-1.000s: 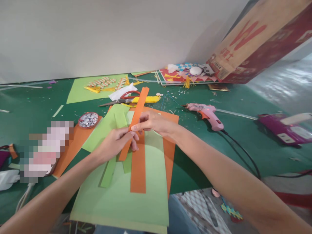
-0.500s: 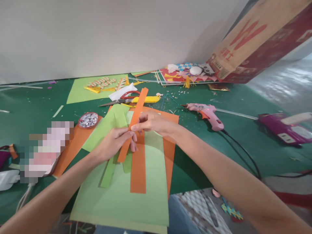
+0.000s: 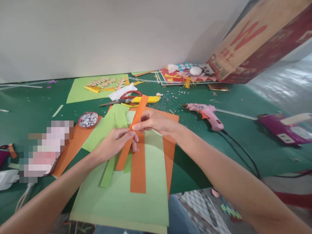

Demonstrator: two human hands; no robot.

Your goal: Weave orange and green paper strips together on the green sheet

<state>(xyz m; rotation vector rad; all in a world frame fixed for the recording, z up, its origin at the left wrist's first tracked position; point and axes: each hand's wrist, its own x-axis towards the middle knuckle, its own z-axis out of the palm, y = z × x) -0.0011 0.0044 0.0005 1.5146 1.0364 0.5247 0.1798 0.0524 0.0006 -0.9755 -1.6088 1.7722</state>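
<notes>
Both hands pinch an orange paper strip (image 3: 139,112) near its middle, held at a slant above the stacked paper. My left hand (image 3: 119,139) grips its left edge, and my right hand (image 3: 152,123) has thumb and fingers closed on it from the right. Below lies a wider orange strip (image 3: 138,175) on a pale green sheet (image 3: 102,204), partly covered by the hands. Green strips (image 3: 107,174) lie left of it, beside a brighter green piece of paper (image 3: 101,130). An orange sheet (image 3: 170,149) shows underneath on the right.
Scissors (image 3: 117,102) and a yellow-handled cutter (image 3: 148,99) lie behind the papers. A pink glue gun (image 3: 207,112) rests to the right, its cord trailing frontward. A round container of googly eyes (image 3: 88,120) and a pixelated phone-like object (image 3: 46,152) are at left. A tall box (image 3: 243,42) stands back right.
The held orange strip has shifted slightly down and toward me between the fingers. Both hands stay in nearly the same place.
</notes>
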